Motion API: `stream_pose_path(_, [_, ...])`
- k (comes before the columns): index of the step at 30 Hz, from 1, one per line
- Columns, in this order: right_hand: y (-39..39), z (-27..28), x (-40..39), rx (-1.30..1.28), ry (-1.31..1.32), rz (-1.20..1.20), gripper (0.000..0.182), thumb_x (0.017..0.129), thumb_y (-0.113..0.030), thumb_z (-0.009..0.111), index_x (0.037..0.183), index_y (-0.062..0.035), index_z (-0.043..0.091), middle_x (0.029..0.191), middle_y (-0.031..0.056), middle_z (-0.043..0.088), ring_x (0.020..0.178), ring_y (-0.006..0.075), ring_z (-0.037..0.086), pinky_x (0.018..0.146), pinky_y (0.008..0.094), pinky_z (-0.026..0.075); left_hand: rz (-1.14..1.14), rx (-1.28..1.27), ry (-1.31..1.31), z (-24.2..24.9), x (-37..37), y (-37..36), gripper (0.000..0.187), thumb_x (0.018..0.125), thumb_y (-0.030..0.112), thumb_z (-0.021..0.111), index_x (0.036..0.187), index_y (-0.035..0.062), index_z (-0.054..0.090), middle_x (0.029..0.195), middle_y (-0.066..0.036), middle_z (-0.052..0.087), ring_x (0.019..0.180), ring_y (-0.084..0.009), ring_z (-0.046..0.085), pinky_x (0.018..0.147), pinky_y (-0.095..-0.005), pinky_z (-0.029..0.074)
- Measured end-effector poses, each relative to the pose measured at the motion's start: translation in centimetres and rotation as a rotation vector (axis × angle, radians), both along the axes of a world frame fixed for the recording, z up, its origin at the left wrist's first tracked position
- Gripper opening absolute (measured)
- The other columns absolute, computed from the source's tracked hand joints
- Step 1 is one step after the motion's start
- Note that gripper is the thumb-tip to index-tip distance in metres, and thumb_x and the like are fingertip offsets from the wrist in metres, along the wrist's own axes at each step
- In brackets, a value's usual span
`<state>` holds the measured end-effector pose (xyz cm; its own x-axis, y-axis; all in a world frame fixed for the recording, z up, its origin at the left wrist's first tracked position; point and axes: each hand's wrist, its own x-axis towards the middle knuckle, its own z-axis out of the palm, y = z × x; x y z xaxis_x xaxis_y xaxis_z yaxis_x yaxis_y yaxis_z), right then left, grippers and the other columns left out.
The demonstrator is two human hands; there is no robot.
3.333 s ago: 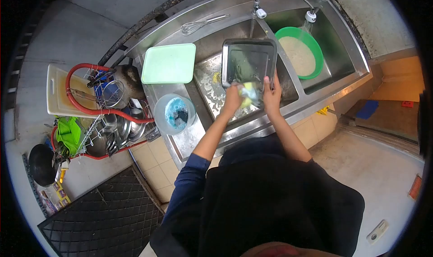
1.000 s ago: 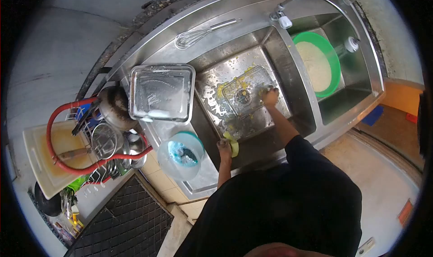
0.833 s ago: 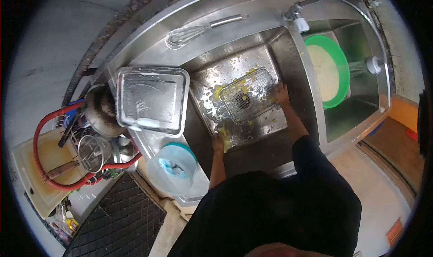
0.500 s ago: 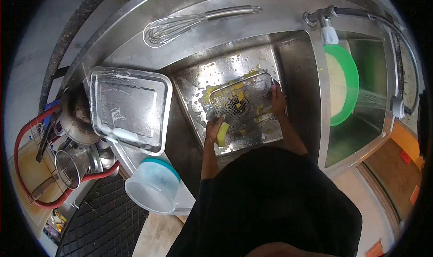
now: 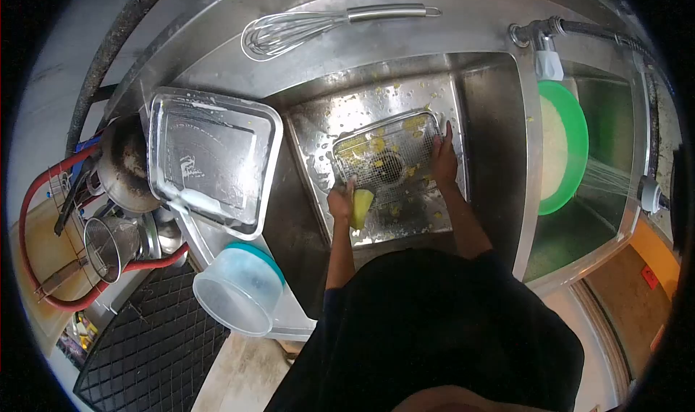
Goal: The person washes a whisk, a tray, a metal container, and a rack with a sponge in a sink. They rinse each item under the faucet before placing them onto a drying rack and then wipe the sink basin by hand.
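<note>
Mesh tray (image 5: 384, 159) lies in the sink basin (image 5: 492, 137); my right hand (image 5: 444, 160) clamps its right rim, my left hand (image 5: 340, 201), fingers closed around a yellow-green sponge (image 5: 361, 209), is at its left end.

A kitchen-like washing-up area, shown by the steel double sink (image 5: 492, 144) with a spray tap (image 5: 648, 193) over its right basin, a whisk (image 5: 297, 32) along its back edge, and a wok (image 5: 121, 167) and strainer (image 5: 108, 245) beyond its left edge
</note>
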<state>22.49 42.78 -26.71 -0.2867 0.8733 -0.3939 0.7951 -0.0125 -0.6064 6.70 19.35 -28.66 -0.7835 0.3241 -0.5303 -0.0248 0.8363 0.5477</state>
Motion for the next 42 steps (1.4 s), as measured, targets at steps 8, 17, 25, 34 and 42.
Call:
stream_pose_path(8, [0.4, -3.4, -0.9, 0.148, 0.051, 0.052, 0.049, 0.096, -0.031, 0.035, 0.139, -0.01, 0.023, 0.11, 0.0256, 0.055, 0.095, 0.0412, 0.057, 0.077, 0.0444, 0.046, 0.035, 0.008, 0.132, -0.9, -1.0, 1.0, 0.062, 0.075, 0.056, 0.062, 0.06, -0.0039, 0.058, 0.057, -0.021, 0.056, 0.051, -0.0337, 0.054, 0.055, -0.0445, 0.04])
stream_pose_path(17, [-0.7, -1.7, -2.5, 0.134, -0.081, 0.103, 0.047, 0.097, -0.032, 0.032, 0.139, -0.0126, 0.024, 0.105, 0.0271, 0.056, 0.089, 0.0438, 0.057, 0.071, 0.0459, 0.047, 0.052, -0.278, 0.038, -3.9, -1.5, -1.7, 0.066, 0.071, 0.062, 0.061, 0.073, -0.0037, 0.062, 0.067, -0.023, 0.061, 0.068, -0.0384, 0.061, 0.064, -0.0443, 0.046])
stream_pose_path(25, [0.8, -5.5, -2.5, 0.156, 0.448, 0.237, 0.068, 0.089, -0.034, 0.051, 0.143, -0.0169, 0.013, 0.125, 0.0218, 0.044, 0.113, 0.038, 0.044, 0.095, 0.0431, 0.036, 0.058, -0.239, 0.052, 1.3, -2.3, 0.3, 0.064, 0.075, 0.056, 0.062, 0.061, -0.0066, 0.059, 0.055, -0.023, 0.055, 0.053, -0.033, 0.058, 0.057, -0.0447, 0.043])
stream_pose_path(34, [1.3, -0.4, 1.2, -0.221, 0.337, 0.433, 0.123, 0.053, 0.006, 0.079, 0.144, -0.0193, 0.0, 0.124, 0.0165, 0.045, 0.11, 0.0264, 0.048, 0.093, 0.0339, 0.038, -0.178, -0.309, 0.008, 1.9, -2.1, -1.0, 0.072, 0.06, 0.053, 0.076, 0.102, -0.0029, 0.058, 0.084, -0.019, 0.065, 0.081, -0.0342, 0.063, 0.07, -0.0412, 0.048])
stream_pose_path(42, [-0.5, 0.3, 2.1, -0.354, 0.251, 0.156, 0.107, 0.072, -0.028, 0.075, 0.144, -0.0219, -0.005, 0.131, 0.0235, 0.041, 0.116, 0.0303, 0.048, 0.091, 0.0385, 0.04, -0.147, -0.188, -0.124, -0.4, -1.8, -2.4, 0.055, 0.068, 0.041, 0.075, 0.1, -0.0017, 0.061, 0.085, -0.015, 0.067, 0.073, -0.0224, 0.064, 0.069, -0.0346, 0.048])
